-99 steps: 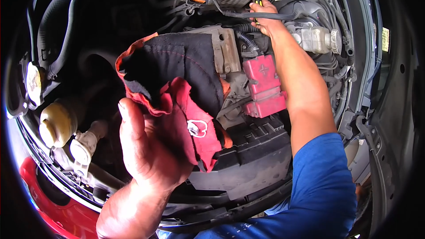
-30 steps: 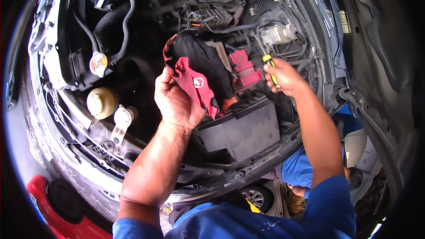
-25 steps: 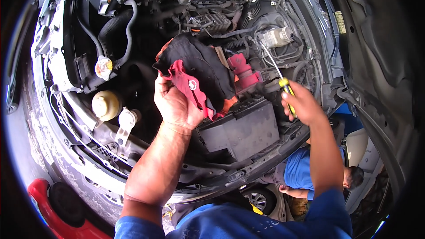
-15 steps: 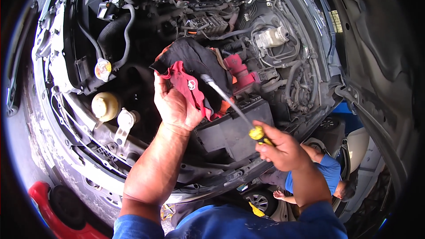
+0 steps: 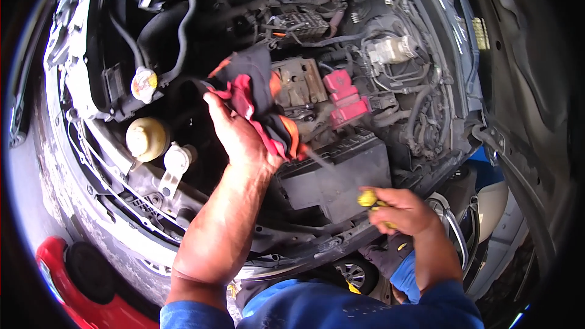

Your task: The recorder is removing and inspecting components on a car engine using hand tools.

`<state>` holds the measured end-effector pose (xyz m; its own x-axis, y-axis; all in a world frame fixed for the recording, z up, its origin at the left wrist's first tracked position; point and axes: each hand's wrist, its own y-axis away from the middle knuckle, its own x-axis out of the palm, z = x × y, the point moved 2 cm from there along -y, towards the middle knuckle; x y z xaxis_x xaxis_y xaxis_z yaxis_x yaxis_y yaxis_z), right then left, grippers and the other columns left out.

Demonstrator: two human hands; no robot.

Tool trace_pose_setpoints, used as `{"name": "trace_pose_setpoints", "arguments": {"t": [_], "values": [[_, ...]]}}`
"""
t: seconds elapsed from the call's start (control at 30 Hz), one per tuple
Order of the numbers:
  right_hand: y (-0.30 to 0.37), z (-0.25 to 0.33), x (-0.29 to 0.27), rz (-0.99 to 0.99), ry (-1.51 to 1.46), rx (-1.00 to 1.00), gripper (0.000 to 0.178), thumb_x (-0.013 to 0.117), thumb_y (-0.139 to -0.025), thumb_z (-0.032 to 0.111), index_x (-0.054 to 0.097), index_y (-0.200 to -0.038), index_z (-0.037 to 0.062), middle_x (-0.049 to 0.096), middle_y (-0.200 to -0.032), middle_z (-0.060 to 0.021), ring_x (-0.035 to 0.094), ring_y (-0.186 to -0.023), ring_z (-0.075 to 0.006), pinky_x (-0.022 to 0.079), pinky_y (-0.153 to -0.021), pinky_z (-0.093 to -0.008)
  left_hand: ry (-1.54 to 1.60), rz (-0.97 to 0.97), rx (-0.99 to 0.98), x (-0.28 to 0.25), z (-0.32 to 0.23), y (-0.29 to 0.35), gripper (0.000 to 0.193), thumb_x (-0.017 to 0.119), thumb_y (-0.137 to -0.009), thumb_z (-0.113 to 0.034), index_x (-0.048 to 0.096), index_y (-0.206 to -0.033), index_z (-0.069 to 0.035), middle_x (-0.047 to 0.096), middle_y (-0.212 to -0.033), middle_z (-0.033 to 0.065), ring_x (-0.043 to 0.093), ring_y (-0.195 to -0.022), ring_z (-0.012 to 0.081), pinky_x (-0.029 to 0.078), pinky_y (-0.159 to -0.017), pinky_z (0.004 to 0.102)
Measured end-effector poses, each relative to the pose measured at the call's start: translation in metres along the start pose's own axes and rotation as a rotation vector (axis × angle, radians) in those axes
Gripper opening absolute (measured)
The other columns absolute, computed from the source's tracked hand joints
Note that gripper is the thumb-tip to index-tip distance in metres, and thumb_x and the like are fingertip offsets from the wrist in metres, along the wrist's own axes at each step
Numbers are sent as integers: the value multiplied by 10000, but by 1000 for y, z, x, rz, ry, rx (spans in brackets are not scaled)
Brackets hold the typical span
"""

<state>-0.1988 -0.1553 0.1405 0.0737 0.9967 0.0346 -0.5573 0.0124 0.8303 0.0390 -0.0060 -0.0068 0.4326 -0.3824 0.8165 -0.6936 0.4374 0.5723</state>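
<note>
Cloth in my left grip, screwdriver in my right grip.
My left fingers grasp the cloth, to the left of the red plastic cover; my right hand is clenched around the yellow handle, at the near right. Neither thing is laid down yet. The blurred shaft goes toward the cloth; whether they touch, I cannot tell.

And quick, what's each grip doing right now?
Left grip: closed, holding a black, red and orange cloth.
Right grip: closed, holding a yellow-handled tool.
</note>
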Motion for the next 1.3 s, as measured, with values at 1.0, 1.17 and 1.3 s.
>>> {"name": "trace_pose_setpoints", "arguments": {"t": [1.0,1.17,1.3], "values": [[-339,220,-149,-846,1105,-121,297,506,-820,188,667,-807,-61,681,-702,-177,671,-582,-295,521,-558,-388,-191,175,-109,-5,35,1,369,482,-925,-277,570,-1191,-36,649,-1133,102,637,-1024,242,488,-963,418],[-346,219,-153,-887,1304,-78,343,539,-835,234,678,-1016,-22,720,-886,-169,702,-756,-280,548,-744,-387,-222,175,-60,-3,34,2,379,488,-920,-273,573,-1203,-36,639,-1165,104,618,-1065,235,462,-997,400],[-359,211,-182,-991,1435,-167,525,558,-840,230,525,-1331,49,629,-1237,-209,603,-1161,-332,484,-973,-402,-159,238,-126,2,29,6,340,425,-954,-165,477,-1255,-16,562,-1207,105,562,-1091,179,423,-1016,342]]}}
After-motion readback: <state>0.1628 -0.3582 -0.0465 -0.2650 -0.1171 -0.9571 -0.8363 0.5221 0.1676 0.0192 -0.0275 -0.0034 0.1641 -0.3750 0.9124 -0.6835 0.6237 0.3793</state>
